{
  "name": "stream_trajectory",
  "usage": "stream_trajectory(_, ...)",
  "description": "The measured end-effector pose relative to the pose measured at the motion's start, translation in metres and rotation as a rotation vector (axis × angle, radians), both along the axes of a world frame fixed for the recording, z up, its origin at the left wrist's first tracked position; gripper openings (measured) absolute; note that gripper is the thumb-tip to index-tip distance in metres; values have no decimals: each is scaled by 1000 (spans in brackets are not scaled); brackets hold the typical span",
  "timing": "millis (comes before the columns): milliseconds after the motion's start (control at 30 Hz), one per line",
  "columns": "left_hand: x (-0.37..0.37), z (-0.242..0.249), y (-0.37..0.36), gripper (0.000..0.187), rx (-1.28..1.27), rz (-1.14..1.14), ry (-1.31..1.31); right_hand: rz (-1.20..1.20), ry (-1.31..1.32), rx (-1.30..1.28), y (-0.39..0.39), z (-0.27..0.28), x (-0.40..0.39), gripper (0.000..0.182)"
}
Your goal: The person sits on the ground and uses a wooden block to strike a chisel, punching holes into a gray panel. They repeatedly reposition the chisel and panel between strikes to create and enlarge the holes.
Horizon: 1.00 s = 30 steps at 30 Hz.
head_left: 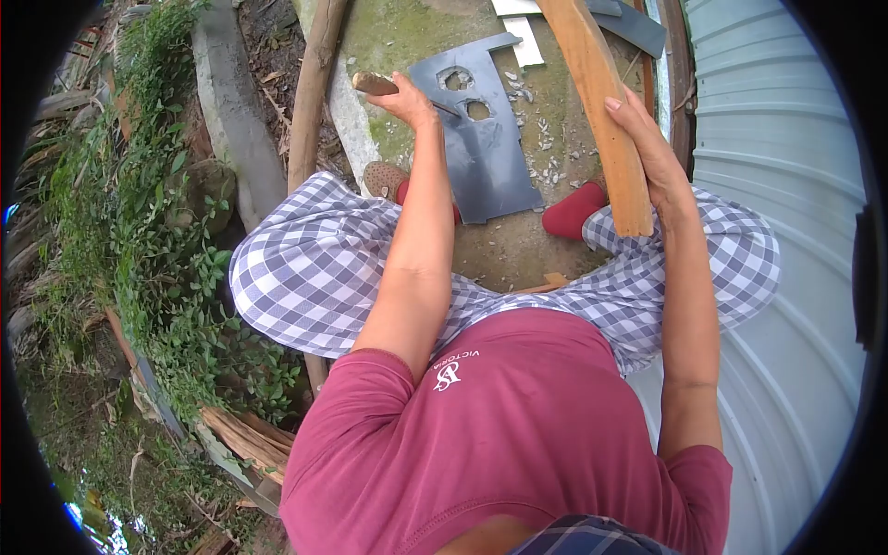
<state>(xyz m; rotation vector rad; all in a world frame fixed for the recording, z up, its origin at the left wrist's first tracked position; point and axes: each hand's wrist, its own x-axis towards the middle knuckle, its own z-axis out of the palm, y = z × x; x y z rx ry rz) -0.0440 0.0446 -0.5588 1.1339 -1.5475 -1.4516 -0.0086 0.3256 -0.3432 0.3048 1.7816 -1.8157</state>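
My left hand [407, 102] is closed around the wooden handle [374, 84] of a tool. Its thin dark metal end [446, 108] juts out past my fingers, close over the grey sheet [490, 171]. That flat sheet lies on the ground between my feet, with two rough-edged holes cut through its upper half. In my right hand [652, 153] is a long wooden plank [606, 120], gripped along its side with the thumb on top. The plank's near end hangs above my right knee, and its far end runs out of the top of the view.
Small grey chips [548, 139] are scattered beside the sheet. White and grey offcuts [527, 42] lie at the back. Corrugated metal [768, 166] stands close on my right. A log [314, 92], a concrete edge [236, 102] and green plants [157, 259] line the left.
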Motion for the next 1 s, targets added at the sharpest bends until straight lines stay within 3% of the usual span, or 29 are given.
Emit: stream_trajectory(1000,-2,-6,-5,56,-53,55,22,70,9,62,2,-16,-4,83)
